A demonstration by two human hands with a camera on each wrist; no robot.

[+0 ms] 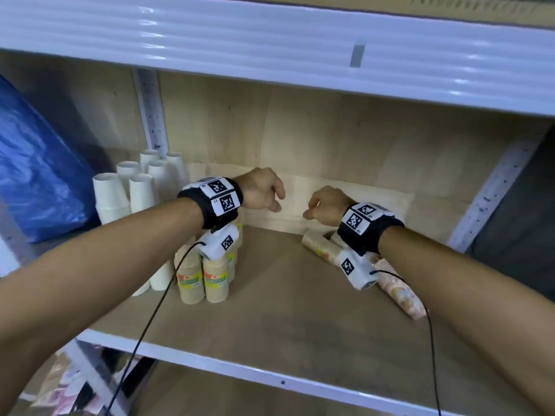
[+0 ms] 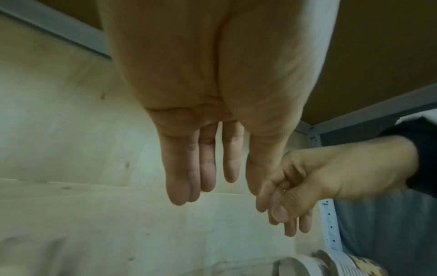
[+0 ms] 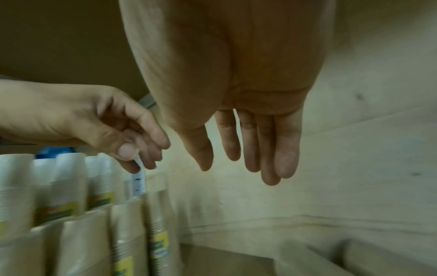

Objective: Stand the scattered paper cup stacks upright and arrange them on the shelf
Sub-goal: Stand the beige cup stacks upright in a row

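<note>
Metal rack w/ white beams and a plywood back panel; the working shelf [image 1: 270, 301] is a wood board, w/ the upper beam low above both hands. Biggest thing nearby is a blue plastic bag [image 1: 36, 175], far out past the left hand's fingers on the outer side.

Next in size: upright white cup stacks [image 1: 126, 199], grouped below and outboard of the left fingers, then upright brown printed cup stacks [image 1: 207, 280] under the left wrist. Those look done.

Still down: lying cup stacks [image 1: 318, 244] on the board below the right hand, partly hidden by the wrist; one pinkish printed stack [image 1: 399, 292] runs back under the right forearm toward the shelf front.

Left hand [image 1: 261, 190] and right hand [image 1: 326, 205] hover mid-shelf, close together but apart, both empty. In the wrist views each hand's fingers hang down loose and fairly straight, relaxed, gripping nothing.

Handling, prob.: nested paper cups are light but the stack flexes and can slide apart if lifted by one end. Walls are thin, so a hard squeeze will likely dent rims. Best hold looks like mid-length, fingers wrapped round, other hand supporting the base while tipping it up.

Room: open board lies between the fingers and the brown stacks, enough to set stacks beside them. Watch the upper beam on the lift, the back panel just past the fingertips, and the front lip of the shelf.
</note>
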